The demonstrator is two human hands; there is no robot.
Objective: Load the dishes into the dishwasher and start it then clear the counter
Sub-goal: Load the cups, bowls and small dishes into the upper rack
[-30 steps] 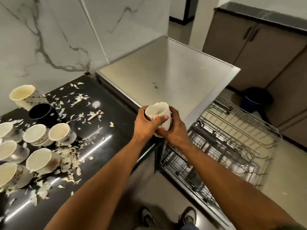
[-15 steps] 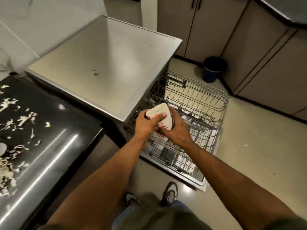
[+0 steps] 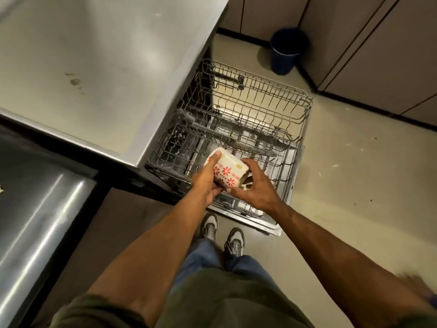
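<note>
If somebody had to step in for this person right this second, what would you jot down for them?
Left hand grips the flowered cup, tipped on its side; right hand steadies its far end.
The cup hangs over the pulled-out dishwasher rack, not yet set down.
The racks look nearly bare; something pale lies lower down, unclear what.
Left: seat this cup, load remaining dishes, start the machine, clear the counter.

Showing a white cup (image 3: 227,170) with red flower prints and red bands, tipped on its side with the rim pointing up and away. Hanging just above the dishwasher's lower rack (image 3: 279,176) (grey wire, pulled out over the open door), near that rack's front edge. Being gripped by the left hand (image 3: 207,179) around its near side and steadied by the right hand (image 3: 256,185) at its base end. Sitting behind it, the upper rack (image 3: 260,100), also grey wire and pulled out.
</note>
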